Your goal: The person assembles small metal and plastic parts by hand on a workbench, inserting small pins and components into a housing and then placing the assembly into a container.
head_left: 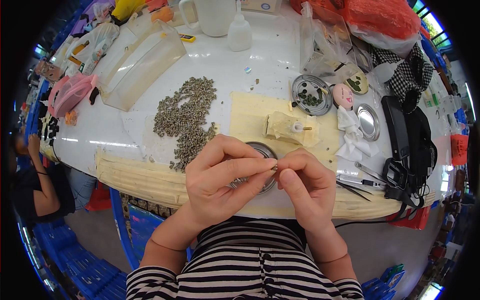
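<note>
Over a round metal dish (263, 148) at the table's near side, both my hands meet at the fingertips. My left hand (220, 182) pinches a small brass-coloured metal part (275, 168) between thumb and fingers. Close against that part, my right hand (310, 192) is closed, its fingers curled and thumb bent; what it grips, if anything, is too small to make out. Left of the dish spreads a heap of small metal parts (185, 110). Behind it stands a tape-wrapped block (280, 127) with a short peg on top.
On the right are a tin (327, 102) with dark green pieces, crumpled tissue (350, 132), a round lid (368, 122), tweezers (352, 191) and a black strap (407, 155). A clear tray (142, 67), pink basket (75, 95) and white bottle (240, 32) stand farther back. Another person sits left.
</note>
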### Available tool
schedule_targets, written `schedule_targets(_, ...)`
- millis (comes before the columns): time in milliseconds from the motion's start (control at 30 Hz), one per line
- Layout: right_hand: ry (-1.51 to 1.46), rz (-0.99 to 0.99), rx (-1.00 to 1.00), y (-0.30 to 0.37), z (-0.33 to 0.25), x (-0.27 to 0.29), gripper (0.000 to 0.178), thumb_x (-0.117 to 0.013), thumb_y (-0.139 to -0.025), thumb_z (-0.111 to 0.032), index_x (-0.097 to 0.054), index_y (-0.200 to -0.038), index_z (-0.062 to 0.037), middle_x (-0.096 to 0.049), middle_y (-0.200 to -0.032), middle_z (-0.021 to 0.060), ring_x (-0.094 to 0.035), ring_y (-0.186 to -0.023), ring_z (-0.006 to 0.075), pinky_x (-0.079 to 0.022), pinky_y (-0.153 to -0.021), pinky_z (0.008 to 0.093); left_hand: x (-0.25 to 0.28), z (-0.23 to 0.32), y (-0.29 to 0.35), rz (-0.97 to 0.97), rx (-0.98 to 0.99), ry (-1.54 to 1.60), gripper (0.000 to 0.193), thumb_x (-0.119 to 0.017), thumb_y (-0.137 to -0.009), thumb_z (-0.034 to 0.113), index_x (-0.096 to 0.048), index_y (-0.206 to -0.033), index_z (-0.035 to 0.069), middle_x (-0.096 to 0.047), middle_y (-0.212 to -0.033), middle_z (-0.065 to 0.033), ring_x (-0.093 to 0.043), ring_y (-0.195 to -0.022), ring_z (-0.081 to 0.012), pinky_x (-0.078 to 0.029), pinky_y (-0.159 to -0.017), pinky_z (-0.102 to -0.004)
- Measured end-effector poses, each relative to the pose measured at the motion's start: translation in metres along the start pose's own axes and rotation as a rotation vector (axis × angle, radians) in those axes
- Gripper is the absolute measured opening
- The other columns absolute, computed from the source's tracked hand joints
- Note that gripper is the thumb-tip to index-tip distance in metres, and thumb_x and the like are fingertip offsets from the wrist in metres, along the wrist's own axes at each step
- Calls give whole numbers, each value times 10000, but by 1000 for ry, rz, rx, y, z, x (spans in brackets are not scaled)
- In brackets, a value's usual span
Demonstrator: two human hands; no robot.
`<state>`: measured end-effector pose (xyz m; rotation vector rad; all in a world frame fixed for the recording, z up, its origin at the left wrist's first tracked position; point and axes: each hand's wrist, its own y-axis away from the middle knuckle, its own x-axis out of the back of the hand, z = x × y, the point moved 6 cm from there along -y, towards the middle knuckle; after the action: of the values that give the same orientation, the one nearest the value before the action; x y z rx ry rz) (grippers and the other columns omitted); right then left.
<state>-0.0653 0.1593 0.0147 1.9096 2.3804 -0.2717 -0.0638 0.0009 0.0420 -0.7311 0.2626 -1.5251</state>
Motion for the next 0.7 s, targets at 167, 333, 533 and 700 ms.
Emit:
schedule_targets(167,321,44,250,4,-20,3,194,-703,-849,-12,-721,-1042,4,-662,-888,85,-597,-786,147,-478,-695,258,0,1,0,9,2,-59,216,-750,-726,-70,-726,-923,18,-632,-887,-81,-594,-754,-168,-470,-656,-265)
schedule_targets(333,600,29,520,7,-34,-10,277,-730,-803,0,-734,-1079,-16,-680,-902,96,-613,-755,177,-495,-663,275,0,-3,1,21,-2,-54,261,-787,-718,-48,-751,-963,36,-656,-890,-68,-620,-748,-152,-501,-622,-253)
schedule_targets(533,359,47,260,4,-14,0,230,-701,-844,4,-727,-1072,-2,-689,-925,112,-637,-806,182,-500,-715,263,0,-1,1,14,19,-3,236,-765,-727,-55,-738,-945,29,-639,-887,-75,-597,-749,-159,-477,-641,-264)
schedule_targets(700,-89,19,-85,4,5,0,112,-689,-877,-2,-711,-983,25,-686,-893,114,-632,-806,146,-486,-739,241,-3,4,-1,-42,-87,-64,243,-771,-716,-44,-737,-942,39,-632,-875,-66,-588,-747,-165,-460,-636,-272)
